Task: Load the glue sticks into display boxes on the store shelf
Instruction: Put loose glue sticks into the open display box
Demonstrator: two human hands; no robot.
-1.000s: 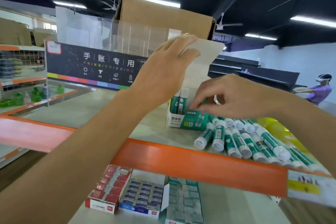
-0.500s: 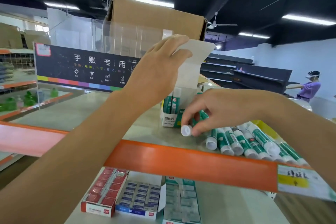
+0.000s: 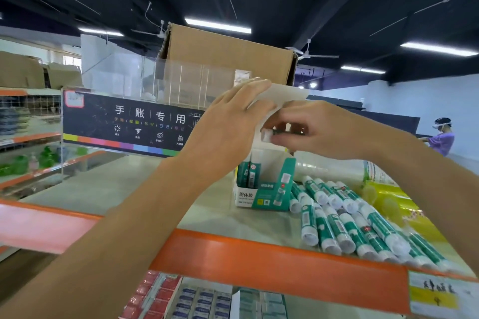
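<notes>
Nearest: small stock boxes on the lower shelf, not part of this job. Above them is the orange shelf edge.

On that shelf, right side, loose glue sticks lie flat in a heap, most caps toward us, just beside the display box. The box stands upright with its top open. A few upright sticks stand in its left front corner. Can't see the rest of the inside.

Both hands are above the box.
- Left hand: fingers near straight, laid on the white flap, pressing it back. Thumb hidden.
- Right hand: thumb and fingertips pinch one glue stick. Its white cap pokes out left, toward the left hand. The body is buried in the fingers.

Key relation: the held stick's long axis runs roughly level, left to right. The box opening is directly below it, and the loaded sticks stand vertical.

My read: the stick needs tipping upright, then lowering into the free space right of the standing ones. The right hand is nearer the opening. The left only has to hold the flap.

Risks: the flap swinging forward over the opening, or the cap clipping the box wall.

Further back: a cardboard carton, well behind the display box.
</notes>
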